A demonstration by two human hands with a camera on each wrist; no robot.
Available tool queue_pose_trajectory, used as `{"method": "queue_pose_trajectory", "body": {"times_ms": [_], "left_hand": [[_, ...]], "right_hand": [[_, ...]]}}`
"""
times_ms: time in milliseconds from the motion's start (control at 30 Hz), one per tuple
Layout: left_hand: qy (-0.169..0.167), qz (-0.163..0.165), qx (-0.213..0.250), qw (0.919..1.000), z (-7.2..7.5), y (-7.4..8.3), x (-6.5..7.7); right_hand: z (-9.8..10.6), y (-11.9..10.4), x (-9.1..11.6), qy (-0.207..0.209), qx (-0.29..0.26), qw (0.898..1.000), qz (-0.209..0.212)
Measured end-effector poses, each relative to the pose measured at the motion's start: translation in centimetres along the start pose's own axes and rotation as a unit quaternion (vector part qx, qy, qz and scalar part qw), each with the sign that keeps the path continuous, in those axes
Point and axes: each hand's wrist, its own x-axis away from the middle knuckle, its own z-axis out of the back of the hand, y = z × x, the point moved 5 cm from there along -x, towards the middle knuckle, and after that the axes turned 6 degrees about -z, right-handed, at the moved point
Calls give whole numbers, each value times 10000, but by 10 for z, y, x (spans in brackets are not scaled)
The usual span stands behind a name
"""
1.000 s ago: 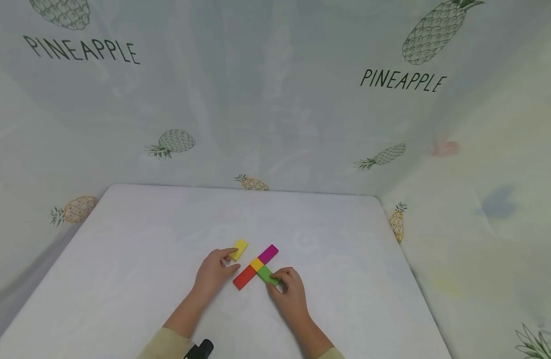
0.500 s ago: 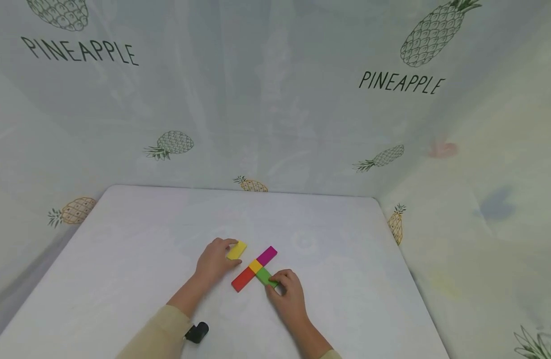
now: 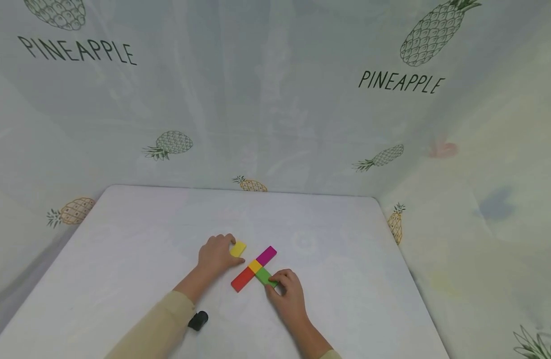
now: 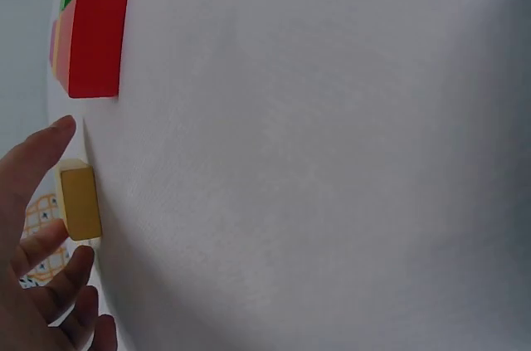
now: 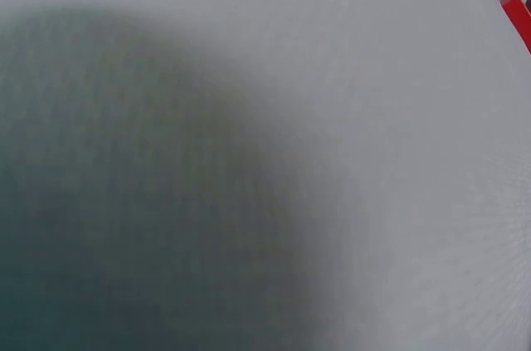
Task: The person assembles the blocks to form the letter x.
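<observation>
Several flat coloured blocks lie on the white table. My left hand (image 3: 215,255) is spread round a loose yellow block (image 3: 238,248), thumb and fingers on opposite sides. In the left wrist view a gap shows between the thumb (image 4: 60,131) and the yellow block (image 4: 80,202). A red block (image 3: 242,279), a small orange-yellow square block (image 3: 255,266) and a magenta block (image 3: 266,256) form a diagonal row. A green block (image 3: 264,275) branches off the square one. Its near end is pinched between thumb and finger of my right hand (image 3: 290,293).
The white tabletop (image 3: 347,279) stretches round the blocks, with its far edge against a pineapple-printed curtain (image 3: 275,99). A black device (image 3: 198,320) shows beside the left sleeve (image 3: 156,324). Only a red block's end (image 5: 518,15) appears in the right wrist view's corner.
My left hand has shifted forward and its fingers have moved from over the yellow block to round its sides. The right hand stays at the green block; the joined blocks keep their arrangement.
</observation>
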Motion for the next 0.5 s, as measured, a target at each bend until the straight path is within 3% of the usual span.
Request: {"method": "queue_pose_trajectory", "body": {"times_ms": [500], "left_hand": [[-266, -172, -363, 9988, 5, 3, -10]], "right_hand": [[0, 1, -1, 56, -48, 9997, 219]]}}
